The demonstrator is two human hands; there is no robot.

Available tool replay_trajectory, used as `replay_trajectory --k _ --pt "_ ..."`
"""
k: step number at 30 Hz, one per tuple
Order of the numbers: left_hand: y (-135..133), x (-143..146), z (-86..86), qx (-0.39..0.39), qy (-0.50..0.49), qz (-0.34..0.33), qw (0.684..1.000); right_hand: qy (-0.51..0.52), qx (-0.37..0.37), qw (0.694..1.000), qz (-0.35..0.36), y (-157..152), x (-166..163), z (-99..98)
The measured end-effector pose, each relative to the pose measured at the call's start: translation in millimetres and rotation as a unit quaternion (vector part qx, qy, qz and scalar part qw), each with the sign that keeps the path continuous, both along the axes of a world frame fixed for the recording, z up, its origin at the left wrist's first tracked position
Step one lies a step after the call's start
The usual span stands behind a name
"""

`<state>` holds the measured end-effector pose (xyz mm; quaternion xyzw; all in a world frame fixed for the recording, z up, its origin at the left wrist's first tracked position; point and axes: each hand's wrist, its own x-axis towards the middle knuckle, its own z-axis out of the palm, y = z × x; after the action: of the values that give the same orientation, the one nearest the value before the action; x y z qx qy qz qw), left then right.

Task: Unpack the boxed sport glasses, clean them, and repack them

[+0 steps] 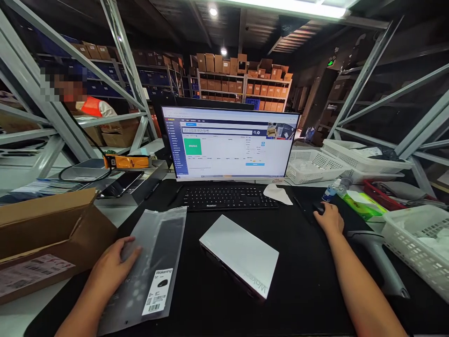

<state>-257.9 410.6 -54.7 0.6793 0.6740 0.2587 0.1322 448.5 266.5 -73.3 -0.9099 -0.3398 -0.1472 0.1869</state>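
My left hand (pixel 114 262) rests on the left side of a translucent zip bag (pixel 159 245), thumb and fingers apart. The bag lies on the black desk mat, and a white label with a barcode shows at its lower right. My right hand (pixel 330 219) is curled over a dark computer mouse (pixel 318 208) at the right of the mat. Between my hands a flat white box (pixel 240 255) with faint grey lettering lies at an angle, touching neither hand.
Behind the box stand a black keyboard (pixel 228 198) and a lit monitor (pixel 231 145). An open cardboard box (pixel 42 248) is at left. At right are a barcode scanner (pixel 382 262), a small bottle (pixel 330 189) and white baskets (pixel 417 234). A person (pixel 94 106) is at far left.
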Motion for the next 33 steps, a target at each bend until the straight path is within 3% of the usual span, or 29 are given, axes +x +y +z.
replay_trajectory --k 9,17,33 --pt "-9.2 8.1 18.9 -0.052 0.038 0.009 0.998 -0.003 -0.005 1.0 0.0 0.8 -1.1 0.6" --pt "-4.3 2.5 8.2 -0.033 0.022 -0.007 0.999 -0.004 0.001 1.0 -0.003 1.4 -0.1 -1.7" --pt "-4.0 -0.2 4.6 -0.015 0.025 -0.009 1.0 0.042 0.036 0.998 0.0 1.6 -3.6 7.1"
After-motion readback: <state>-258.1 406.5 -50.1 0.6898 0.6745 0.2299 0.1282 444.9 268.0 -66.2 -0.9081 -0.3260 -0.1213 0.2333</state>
